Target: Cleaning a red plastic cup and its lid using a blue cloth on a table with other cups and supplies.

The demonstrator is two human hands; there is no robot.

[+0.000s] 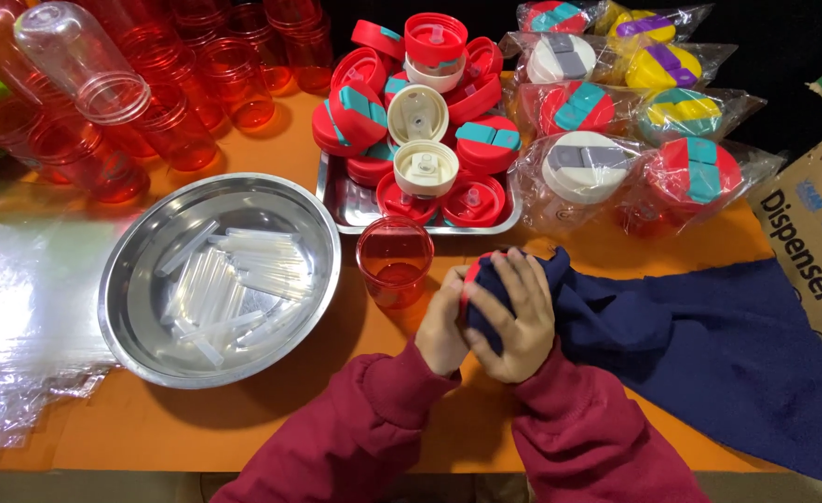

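Seen from above on an orange table (pixel 197 419): left hand (pixel 441 326) and right hand (pixel 515 317) pressed together near the middle, both in maroon sleeves. Closed around a red lid (pixel 471 279), the left hand, with only the lid's rim showing between the hands. Curled over a fold of dark blue cloth (pixel 709 345) wrapped on that lid, the right hand, fingers bent and gripping. Spread to the right from there, the rest of the cloth.

Far right, a cluster of clear plastic bags (pixel 616 177), each with one round lid inside: red with teal flaps, white with grey, yellow with purple. At the right edge, a brown cardboard box (pixel 816 242) with blue printing, cut off by the frame.

Just beyond the hands, a small red cup (pixel 394 261), upright. Behind it, a steel tray (pixel 341 200) heaped with red and cream lids. To the left, a round steel bowl (pixel 131 279) of clear plastic straws (pixel 224 279). Far left, rows of red cups (pixel 178 102) and one clear cup (pixel 75 61) lying across them. Near left, glare on a crumpled clear plastic sheet (pixel 20 317). Hidden under cloth and fingers, most of the held lid.
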